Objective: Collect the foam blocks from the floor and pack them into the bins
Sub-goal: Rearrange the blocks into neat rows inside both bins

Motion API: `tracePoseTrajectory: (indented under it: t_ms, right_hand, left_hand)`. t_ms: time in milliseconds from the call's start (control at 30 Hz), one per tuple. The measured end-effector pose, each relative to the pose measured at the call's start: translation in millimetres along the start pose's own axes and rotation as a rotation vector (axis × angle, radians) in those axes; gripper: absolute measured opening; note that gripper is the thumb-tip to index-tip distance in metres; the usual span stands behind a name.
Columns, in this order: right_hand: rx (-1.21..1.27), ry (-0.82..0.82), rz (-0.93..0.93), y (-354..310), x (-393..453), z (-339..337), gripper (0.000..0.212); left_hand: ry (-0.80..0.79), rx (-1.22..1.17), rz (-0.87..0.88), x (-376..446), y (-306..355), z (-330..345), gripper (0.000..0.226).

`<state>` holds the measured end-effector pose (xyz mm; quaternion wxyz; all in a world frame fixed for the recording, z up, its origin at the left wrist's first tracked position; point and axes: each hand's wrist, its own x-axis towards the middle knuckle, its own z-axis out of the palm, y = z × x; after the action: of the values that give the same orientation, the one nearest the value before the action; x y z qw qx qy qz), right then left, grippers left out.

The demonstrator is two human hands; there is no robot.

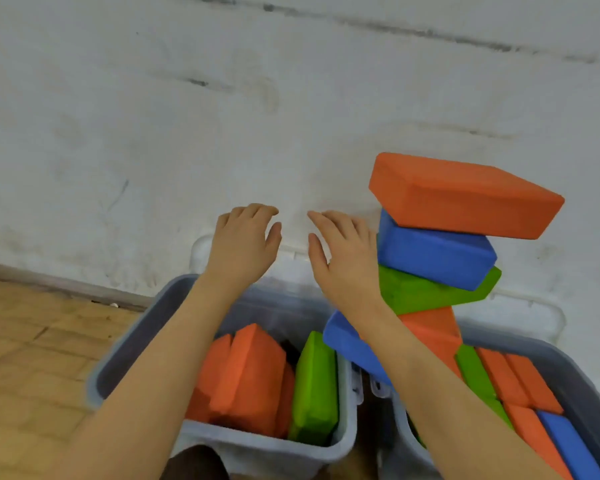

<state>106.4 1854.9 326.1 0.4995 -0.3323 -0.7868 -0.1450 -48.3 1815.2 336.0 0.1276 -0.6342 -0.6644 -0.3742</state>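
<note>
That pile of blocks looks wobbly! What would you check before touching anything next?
1. Left hand free: ok, open, holds nothing.
2. Right hand free: ok, open, beside the stack.
3. Stack steady: not ok; top orange block overhangs the blue block and green block beneath.
4. Room in left bin: ok, a gap shows at the back.
5. Room in right bin: not ok, packed and piled above the rim.
6. Blocks left on the floor: cannot tell.

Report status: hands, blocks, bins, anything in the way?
Left hand and right hand open, empty, above left bin. Blocks in both bins; leaning stack piled above right bin, orange block overhanging. Could topple.
</note>
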Motion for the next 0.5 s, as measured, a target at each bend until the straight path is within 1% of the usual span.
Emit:
tracePoseTrajectory:
  t_ms: [133,233,300,367,400,500]
  right_hand:
    - [0.111,-0.24,0.072,-4.9,-51.8,45.2,0.039]
    - [0.16,-0.499,0.152,4.7,-96.4,76.5,0.042]
    - [0.15,-0.701,0.182,11.9,-127.8,96.2,0.039]
    - [0.139,-0.852,0.155,16.0,-157.2,115.0,0.04]
    - [0.14,-0.917,0.134,17.3,-170.4,124.2,0.041]
    - [0.164,-1.114,0.097,21.3,-203.4,148.9,0.049]
  left_hand:
    - [-0.246,0.072,-0.089,-47.4,-48.8,39.2,0.049]
    - [-0.43,0.143,-0.151,-86.1,-79.5,73.3,0.056]
    - [-0.524,0.162,-0.21,-111.0,-97.0,92.4,0.054]
    - [-0.606,0.211,-0.239,-134.9,-113.4,110.1,0.045]
    - [-0.658,0.251,-0.241,-145.2,-120.0,118.5,0.045]
    - [-0.871,0.349,-0.266,-172.7,-133.1,141.9,0.054]
